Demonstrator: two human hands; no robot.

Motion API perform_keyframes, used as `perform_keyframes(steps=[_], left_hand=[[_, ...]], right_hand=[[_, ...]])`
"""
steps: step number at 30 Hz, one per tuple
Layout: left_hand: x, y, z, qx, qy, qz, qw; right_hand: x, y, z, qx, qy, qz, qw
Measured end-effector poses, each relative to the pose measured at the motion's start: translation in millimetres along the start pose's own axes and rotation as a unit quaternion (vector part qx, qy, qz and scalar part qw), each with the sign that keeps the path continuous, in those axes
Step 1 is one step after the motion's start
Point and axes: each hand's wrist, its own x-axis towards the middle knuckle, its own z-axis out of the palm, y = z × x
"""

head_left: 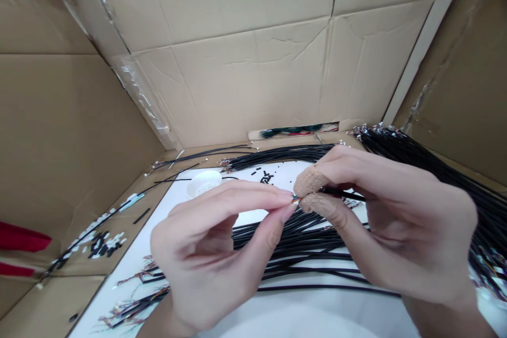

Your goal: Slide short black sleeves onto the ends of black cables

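My right hand (pixel 396 222) pinches a thin black cable (pixel 344 195) between thumb and forefinger, both fingertips wrapped in tan tape. My left hand (pixel 214 253) meets it from the left, its fingertips closed on the cable's coloured wire ends (pixel 295 199). Both hands hover over a loose pile of black cables (pixel 301 253) lying across a white work surface (pixel 277 317).
Cardboard walls (pixel 245 74) enclose the bench on three sides. A big bundle of black cables (pixel 443 163) lies at the right, another bundle (pixel 277 154) at the back. A small white dish (pixel 204 183) stands behind my left hand. Cut black sleeve bits (pixel 101 243) lie at the left.
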Motion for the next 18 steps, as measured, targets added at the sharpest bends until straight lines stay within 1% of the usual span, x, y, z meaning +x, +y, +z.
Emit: perform_keyframes(steps=[3,5,7,9,10,12,13,16,18], left_hand=[[2.2,0.7,-1.6,-0.059,-0.018,-0.049,0.997],[1.9,1.6,-1.7,-0.080,-0.024,-0.072,0.994],[0.9,2.5,-1.4,-0.076,-0.017,-0.074,0.994],[0.2,3.2,-2.1,-0.053,-0.009,-0.049,0.997],[0.3,3.4,-3.2,-0.039,-0.014,-0.030,0.999],[1.2,3.3,-7.1,-0.011,-0.040,0.009,0.999],[2.0,3.2,-9.7,0.003,-0.049,0.018,0.999],[5.4,3.3,-17.7,0.029,-0.100,0.059,0.993],[7.6,4.3,-21.3,0.040,-0.122,0.093,0.987]], right_hand=[[0.8,-1.6,1.8,0.050,0.000,-0.006,0.999],[2.8,-2.6,1.1,0.072,-0.008,-0.007,0.997],[5.6,-3.7,-1.3,0.078,-0.024,0.011,0.997],[7.9,-5.3,-4.2,0.073,-0.033,0.041,0.996],[8.3,-6.3,-5.4,0.067,-0.036,0.055,0.996],[7.4,-8.9,-6.8,0.062,-0.034,0.085,0.994],[6.3,-10.3,-7.0,0.067,-0.034,0.103,0.992],[2.2,-14.7,-7.1,0.108,-0.040,0.168,0.979],[1.2,-16.7,-7.6,0.133,-0.050,0.206,0.968]])
